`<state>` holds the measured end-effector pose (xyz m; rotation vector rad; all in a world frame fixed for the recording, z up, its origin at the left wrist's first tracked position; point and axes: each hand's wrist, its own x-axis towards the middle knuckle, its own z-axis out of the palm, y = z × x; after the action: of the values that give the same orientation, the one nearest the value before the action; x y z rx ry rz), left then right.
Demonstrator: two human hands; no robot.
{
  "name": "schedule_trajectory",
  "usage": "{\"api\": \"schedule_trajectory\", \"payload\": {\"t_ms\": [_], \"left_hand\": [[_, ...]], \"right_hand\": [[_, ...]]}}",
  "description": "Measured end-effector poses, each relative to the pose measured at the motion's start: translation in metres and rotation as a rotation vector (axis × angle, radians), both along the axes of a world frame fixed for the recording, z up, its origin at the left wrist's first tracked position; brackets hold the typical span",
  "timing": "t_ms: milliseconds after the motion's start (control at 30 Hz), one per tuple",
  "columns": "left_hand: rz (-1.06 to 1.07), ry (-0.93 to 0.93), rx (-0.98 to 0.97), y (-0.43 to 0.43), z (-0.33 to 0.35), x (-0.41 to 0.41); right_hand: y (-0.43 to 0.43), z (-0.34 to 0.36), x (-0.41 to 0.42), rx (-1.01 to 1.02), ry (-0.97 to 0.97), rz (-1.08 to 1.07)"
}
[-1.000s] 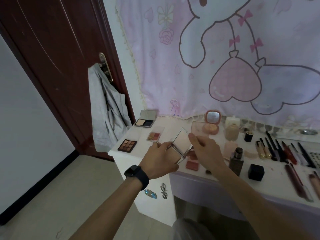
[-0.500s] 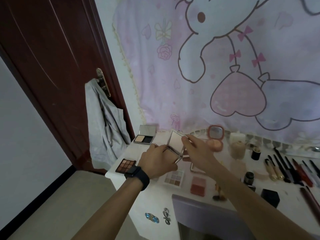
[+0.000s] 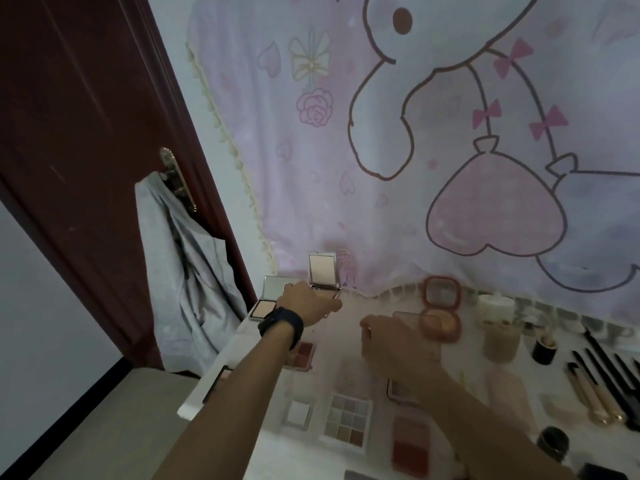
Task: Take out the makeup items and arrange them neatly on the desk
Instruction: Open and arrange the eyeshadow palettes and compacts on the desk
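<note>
One mirrored compact [image 3: 322, 276] is what matters here: half a second ago we held it up in both grips, the right pinching its lid open, and now it sits at the rear of the bench [image 3: 244, 337], just beside the cartoon wall hanging [image 3: 415, 150], with its lid propped upright and facing us. That reads to us as one more item placed, joining the back row. Its lid is a pale, pinkish square in a light frame. The base is mostly hidden behind our knuckles, so we cannot say what the pan holds.

The left grip [image 3: 304, 303], smartwatch [image 3: 281, 325] on the wrist, lies over that base. Its fingers are out of sight past the knuckles, so we cannot tell whether it still pinches the compact or has just let go. The right grip [image 3: 391, 344] has come away and hovers above the middle of the bench, fingers loosely curled around nothing.

Just left of the compact stands an open powder case [image 3: 268, 299], and to the right a round coral blush compact [image 3: 441, 311], also open. Nearer us lie a nine-pan eyeshadow palette [image 3: 348, 419], a reddish palette [image 3: 302, 355] and a two-tone blush [image 3: 410, 441]. Black pencils and brushes [image 3: 609, 368] line the right edge. With so much laid out, we judge the arranging well along.
</note>
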<state>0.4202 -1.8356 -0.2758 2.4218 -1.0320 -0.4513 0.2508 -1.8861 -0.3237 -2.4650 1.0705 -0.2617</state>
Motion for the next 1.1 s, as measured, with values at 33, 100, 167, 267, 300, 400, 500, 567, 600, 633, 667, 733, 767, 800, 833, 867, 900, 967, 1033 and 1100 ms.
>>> {"api": "schedule_trajectory", "payload": {"t_ms": [33,100,167,267,300,400,500,567,600,633,667,733,767,800,833,867,900,967,1033,1100], "left_hand": [[0.002,0.027,-0.004,-0.008,-0.005,0.0],[-0.004,0.072,-0.016,-0.022,-0.015,-0.001],[-0.004,0.095,-0.019,-0.034,-0.025,-0.002],[-0.008,0.051,0.018,-0.047,-0.036,0.002],[0.002,0.015,0.041,-0.05,-0.039,0.004],[0.04,-0.086,0.117,-0.057,-0.05,0.007],[0.042,-0.172,0.143,-0.064,-0.061,0.005],[0.029,-0.213,0.158,-0.068,-0.064,0.003],[0.025,-0.209,0.165,-0.069,-0.064,0.003],[0.023,-0.197,0.173,-0.071,-0.065,0.003],[0.025,-0.186,0.178,-0.072,-0.066,0.003],[0.03,-0.179,0.183,-0.074,-0.068,0.002],[0.029,-0.181,0.19,-0.074,-0.069,0.002],[0.023,-0.186,0.2,-0.073,-0.071,0.002],[0.014,-0.193,0.213,-0.072,-0.072,0.002],[0.005,-0.199,0.222,-0.071,-0.074,0.003],[-0.003,-0.204,0.224,-0.069,-0.075,0.005],[-0.02,-0.206,0.222,-0.066,-0.076,0.007],[-0.035,-0.21,0.221,-0.063,-0.075,0.008],[-0.042,-0.221,0.206,-0.06,-0.072,0.008]], "right_hand": [[-0.002,-0.003,0.005,-0.014,0.036,0.02],[-0.007,-0.011,0.012,-0.022,0.074,0.049],[-0.011,-0.017,0.017,-0.009,0.108,0.091],[-0.013,-0.024,0.022,0.034,0.149,0.128],[-0.012,-0.025,0.023,0.045,0.152,0.125],[-0.009,-0.027,0.026,0.045,0.185,0.117],[-0.007,-0.023,0.027,0.029,0.218,0.128],[-0.007,-0.021,0.026,0.02,0.218,0.122],[-0.007,-0.02,0.026,0.017,0.219,0.117],[-0.008,-0.019,0.027,0.013,0.224,0.117],[-0.008,-0.019,0.027,0.009,0.231,0.119],[-0.008,-0.019,0.028,0.009,0.239,0.118],[-0.009,-0.019,0.029,0.008,0.239,0.117],[-0.009,-0.02,0.03,0.005,0.238,0.117],[-0.008,-0.021,0.03,0.0,0.238,0.115],[-0.008,-0.023,0.03,-0.004,0.241,0.112],[-0.008,-0.024,0.03,-0.01,0.244,0.107],[-0.009,-0.026,0.03,-0.018,0.237,0.095],[-0.009,-0.028,0.031,-0.016,0.233,0.087],[-0.008,-0.031,0.032,-0.017,0.236,0.082]]}}
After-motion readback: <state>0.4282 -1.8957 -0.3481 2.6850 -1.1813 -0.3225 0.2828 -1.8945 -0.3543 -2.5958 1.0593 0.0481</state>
